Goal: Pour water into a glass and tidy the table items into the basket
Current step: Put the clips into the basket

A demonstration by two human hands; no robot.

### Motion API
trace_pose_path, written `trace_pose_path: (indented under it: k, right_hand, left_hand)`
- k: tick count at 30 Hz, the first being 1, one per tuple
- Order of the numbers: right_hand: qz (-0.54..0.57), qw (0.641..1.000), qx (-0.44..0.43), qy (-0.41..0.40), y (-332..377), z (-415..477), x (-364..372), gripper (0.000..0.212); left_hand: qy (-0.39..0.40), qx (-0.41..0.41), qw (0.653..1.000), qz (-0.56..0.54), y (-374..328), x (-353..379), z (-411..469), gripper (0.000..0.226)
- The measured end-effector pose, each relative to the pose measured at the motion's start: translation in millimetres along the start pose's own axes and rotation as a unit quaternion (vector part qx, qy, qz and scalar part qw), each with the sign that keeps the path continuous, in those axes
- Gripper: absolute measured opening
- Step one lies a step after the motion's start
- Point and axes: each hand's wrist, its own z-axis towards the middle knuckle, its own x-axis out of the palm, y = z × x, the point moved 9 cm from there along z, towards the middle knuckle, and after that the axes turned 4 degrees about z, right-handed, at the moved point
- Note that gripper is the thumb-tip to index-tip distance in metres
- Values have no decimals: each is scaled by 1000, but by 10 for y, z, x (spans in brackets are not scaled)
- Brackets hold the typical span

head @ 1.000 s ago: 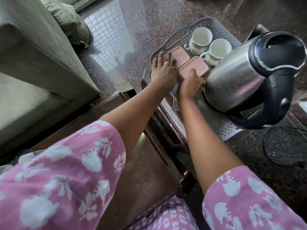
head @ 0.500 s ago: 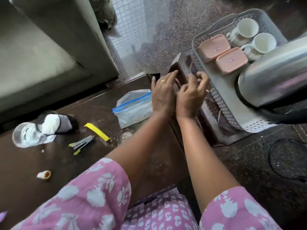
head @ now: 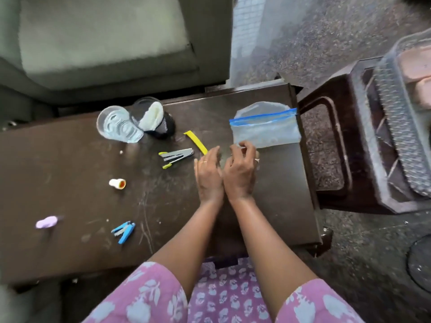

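On the dark brown table stands a clear glass with water in it, next to a black mesh cup stuffed with white cloth. A blue-sealed zip bag lies at the table's right end. My right hand curls its fingers at the bag's near left corner and seems to pinch it. My left hand lies beside it, fingers straight, just short of a yellow strip. The grey basket sits at the right edge on a dark stool, with pink boxes inside.
Loose on the table are a grey-and-yellow stapler, a blue stapler, a white-and-orange cap and a purple item. A grey-green sofa runs behind the table. The floor is speckled stone.
Both hands have left the basket and swung left over the table to the zip bag. The view has turned left, so the kettle and cups have dropped out of sight.
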Motion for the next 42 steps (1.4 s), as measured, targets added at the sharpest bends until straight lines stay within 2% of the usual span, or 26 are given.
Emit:
trace_pose_path:
  k: [3,10,17,21,24,31,36,42]
  right_hand:
    - [-5,998,-29,55,172,-158,313,16]
    - [-50,973,-109,198,606,-323,1057,32]
    - [-174,926,-192,274,850,-394,1656,52]
    - [-213,908,-195,302,845,-472,1804,45]
    - [-227,906,-203,294,885,-565,1814,31]
    - [-230,911,-142,310,753,-766,1774,22]
    - [-173,926,-83,326,599,-785,1598,27]
    - [-54,966,33,252,333,-529,1110,31]
  left_hand:
    - [-41,-30,999,5,398,-280,8,35]
    - [-68,-61,990,108,1303,-833,-138,39]
    - [-17,-102,979,177,2209,-1142,-660,56]
    - [14,-117,969,218,2578,-1239,-865,64]
    - [20,-151,968,201,2762,-1266,-981,58]
    - [18,-168,971,168,2779,-1216,-1034,46]
    - [24,-104,979,174,2432,-1090,-913,47]
    - [35,-22,990,132,1737,-798,-676,49]
